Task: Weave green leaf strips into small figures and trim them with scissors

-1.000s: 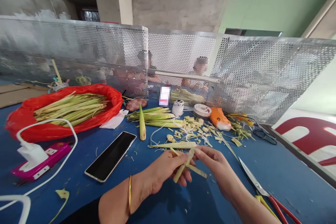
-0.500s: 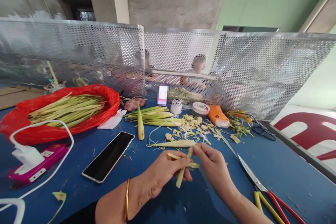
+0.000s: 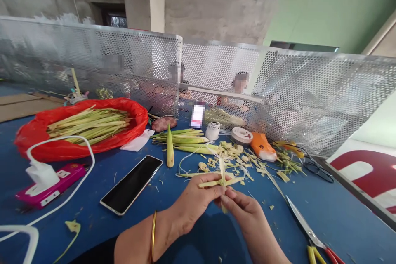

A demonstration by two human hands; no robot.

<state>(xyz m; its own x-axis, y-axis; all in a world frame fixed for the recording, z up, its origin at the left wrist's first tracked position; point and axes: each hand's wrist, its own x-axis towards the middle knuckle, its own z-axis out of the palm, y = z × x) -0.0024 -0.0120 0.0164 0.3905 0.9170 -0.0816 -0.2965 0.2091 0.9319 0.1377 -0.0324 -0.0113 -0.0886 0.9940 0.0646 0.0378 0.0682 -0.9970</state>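
Note:
Crossed pale-green leaf strips (image 3: 222,170) meet in a small knot between my two hands, their ends sticking out to several sides. My left hand (image 3: 202,192) pinches the strips near the crossing, thumb on top. The fingers of my right hand (image 3: 239,206) close on the lower strip end, just below the knot, and partly cover it. Just behind my hands lies a long pale leaf piece (image 3: 188,175) with white thread. A pointed green leaf shoot (image 3: 170,148) stands out farther back, near a bundle of green leaves (image 3: 185,137).
Scissors (image 3: 305,220) lie at the right, a black phone (image 3: 131,185) at the left. A red bag (image 3: 31,142) of leaf strips and a purple power strip (image 3: 69,173) are farther left. Leaf scraps (image 3: 235,152), a thread spool (image 3: 213,131) and a tape roll (image 3: 241,135) sit before a perforated metal divider (image 3: 216,66).
My right hand has moved from the strip's upper end down to its lower end. The strip between my hands now points up and away. The view has shifted slightly.

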